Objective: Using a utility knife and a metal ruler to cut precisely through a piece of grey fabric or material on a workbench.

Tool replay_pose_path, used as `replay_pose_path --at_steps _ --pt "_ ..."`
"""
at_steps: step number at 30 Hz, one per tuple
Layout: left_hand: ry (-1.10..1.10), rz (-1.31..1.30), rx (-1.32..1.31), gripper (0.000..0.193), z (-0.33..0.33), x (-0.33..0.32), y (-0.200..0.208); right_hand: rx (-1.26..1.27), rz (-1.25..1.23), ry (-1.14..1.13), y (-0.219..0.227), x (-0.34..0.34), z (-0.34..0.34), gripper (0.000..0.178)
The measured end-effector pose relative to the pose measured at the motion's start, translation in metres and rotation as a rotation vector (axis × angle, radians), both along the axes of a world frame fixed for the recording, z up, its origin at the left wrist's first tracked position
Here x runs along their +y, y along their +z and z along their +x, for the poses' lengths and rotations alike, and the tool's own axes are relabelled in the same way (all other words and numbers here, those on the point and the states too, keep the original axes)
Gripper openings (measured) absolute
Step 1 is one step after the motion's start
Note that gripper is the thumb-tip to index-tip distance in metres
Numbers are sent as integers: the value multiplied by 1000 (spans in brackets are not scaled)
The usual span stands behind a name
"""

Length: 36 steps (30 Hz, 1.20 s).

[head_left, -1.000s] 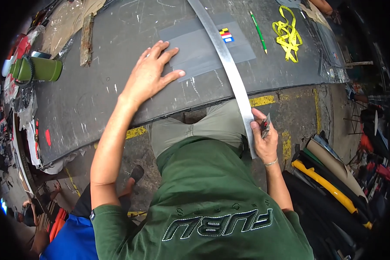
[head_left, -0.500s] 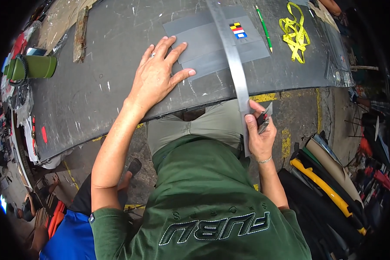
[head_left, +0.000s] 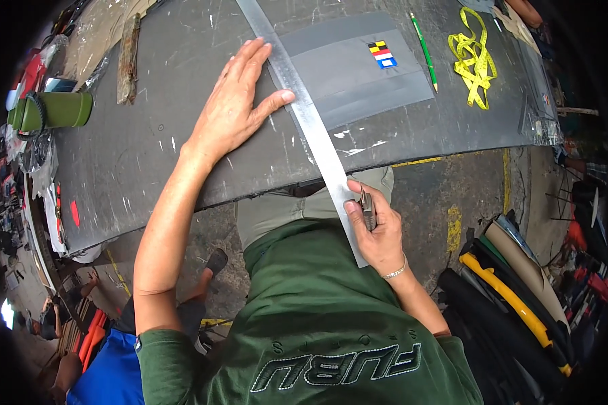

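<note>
A long metal ruler (head_left: 311, 125) lies slanted across the dark worktable, along the left side of a grey sheet (head_left: 358, 84) that has a small coloured flag patch (head_left: 383, 55). My left hand (head_left: 230, 111) rests flat with fingers stretched, its fingertips and thumb at the ruler's left edge. The ruler's near end hangs past the table edge, and my right hand (head_left: 380, 233) grips it there. That same hand also holds a utility knife (head_left: 368, 214), its blade pointing away from me.
Right of the sheet lie a green pencil (head_left: 424, 54) and a tangled yellow tape measure (head_left: 476, 64). A wooden piece (head_left: 128, 61) and a green bottle (head_left: 61, 109) are on the left. Material rolls (head_left: 510, 300) stand at lower right; another person's blue garment (head_left: 108, 371) shows lower left.
The ruler has shifted left from the middle of the sheet to its left side and slants more. My right hand has moved left with it, still holding the knife; my left hand now touches the ruler.
</note>
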<state>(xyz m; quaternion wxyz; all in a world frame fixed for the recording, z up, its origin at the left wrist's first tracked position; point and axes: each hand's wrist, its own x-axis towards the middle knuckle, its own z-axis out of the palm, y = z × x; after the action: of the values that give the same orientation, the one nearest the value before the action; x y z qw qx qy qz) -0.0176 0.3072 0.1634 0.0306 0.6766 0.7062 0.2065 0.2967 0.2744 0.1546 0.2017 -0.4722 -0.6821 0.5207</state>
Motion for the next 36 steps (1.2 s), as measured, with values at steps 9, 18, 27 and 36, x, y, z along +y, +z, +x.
replay_pose_path --at_steps 9,18,27,36 --pt "-31 -19 17 103 -4 11 -10 131 -40 -31 1 -11 5 31" --pt "-55 -15 104 102 -10 8 -17 165 -291 -107 -4 20 -19 29" --pt "-53 -7 48 101 -7 9 -13 240 -342 -206 -9 16 -23 26" --pt "-27 -1 87 97 -8 8 -18 190 -339 -214 -5 17 -27 27"
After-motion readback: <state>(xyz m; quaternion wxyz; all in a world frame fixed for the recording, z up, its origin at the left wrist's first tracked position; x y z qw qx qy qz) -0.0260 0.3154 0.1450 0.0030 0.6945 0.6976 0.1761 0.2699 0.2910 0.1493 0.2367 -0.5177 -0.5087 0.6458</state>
